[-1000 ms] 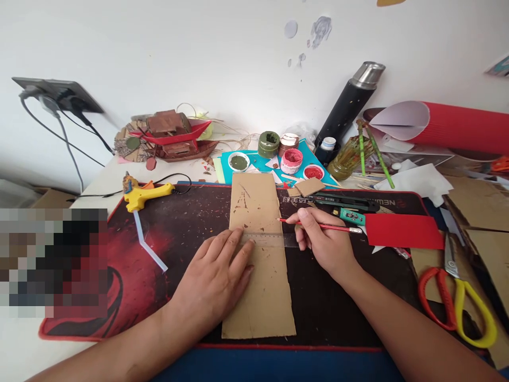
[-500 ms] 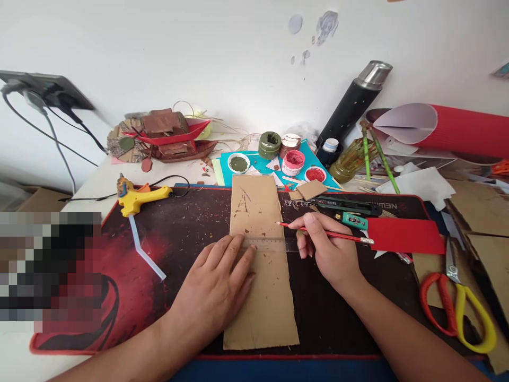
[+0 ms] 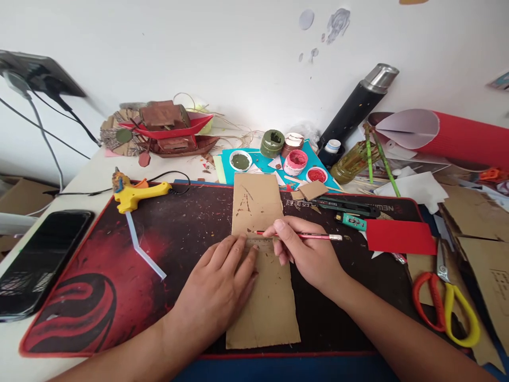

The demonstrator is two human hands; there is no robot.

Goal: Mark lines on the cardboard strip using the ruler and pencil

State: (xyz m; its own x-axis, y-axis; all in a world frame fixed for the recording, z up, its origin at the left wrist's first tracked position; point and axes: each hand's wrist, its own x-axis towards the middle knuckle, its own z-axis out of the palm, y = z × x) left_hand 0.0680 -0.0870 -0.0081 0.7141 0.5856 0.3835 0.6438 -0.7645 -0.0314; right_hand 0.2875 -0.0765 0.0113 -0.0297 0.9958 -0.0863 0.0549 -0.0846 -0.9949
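A long brown cardboard strip (image 3: 264,313) lies lengthwise in front of me on a dark desk mat (image 3: 191,233). Across it rests a clear ruler (image 3: 261,243), partly hidden by my hands. My left hand (image 3: 222,281) lies flat, fingers stretched over the ruler and the cardboard, holding them down. Between thumb and fingers, my right hand (image 3: 308,254) grips a red pencil (image 3: 318,236). The pencil's tip is over the strip, just above the ruler's upper edge; whether it touches cannot be told.
At left are a yellow glue gun (image 3: 139,195) and a phone (image 3: 43,265). Paint jars (image 3: 272,144), a model boat (image 3: 167,127) and a black thermos (image 3: 353,106) stand behind. To the right lie scissors (image 3: 443,276), red card (image 3: 401,236) and a cutter (image 3: 345,207).
My right hand has moved left with the pencil, bringing its tip from the strip's right edge to over the cardboard near my left fingertips. The left hand stays in place on the ruler.
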